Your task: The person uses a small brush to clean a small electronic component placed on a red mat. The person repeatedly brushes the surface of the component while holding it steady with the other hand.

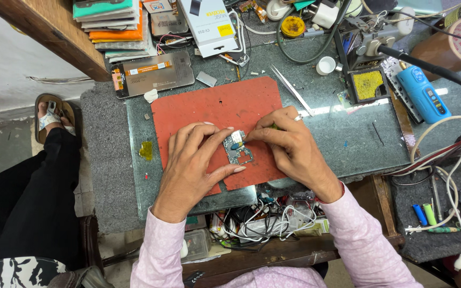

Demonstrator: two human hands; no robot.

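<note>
Pink sleeves come up from the bottom edge, ours, and just ahead of them we see a tangle of white and dark cables in a tray below the front lip of the bench.

Our left hand rests on a red work mat that lies on the glass-topped bench. Its fingers are spread and curled, with the fingertips and thumb pinning a small circuit board against the mat from the left side. The board lies flat near the mat's middle, between our two hands.

Our right hand is closed in a pinch on a slim tool with a blue tip. That tip touches the upper part of the board. A ring shows on one finger of this hand.

Behind the hands, a pair of metal tweezers lies slantwise on the glass, just off the mat's upper right corner. To the left of it a phone frame with an orange ribbon cable lies flat at the mat's upper left. A stack of coloured flat boxes stands at the far left edge, beside a white carton.

To the right we see a soldering stand with a yellow sponge and a blue handheld device just beside it.

At the far left, on the floor, another person's foot in a sandal shows beside a dark trouser leg.
</note>
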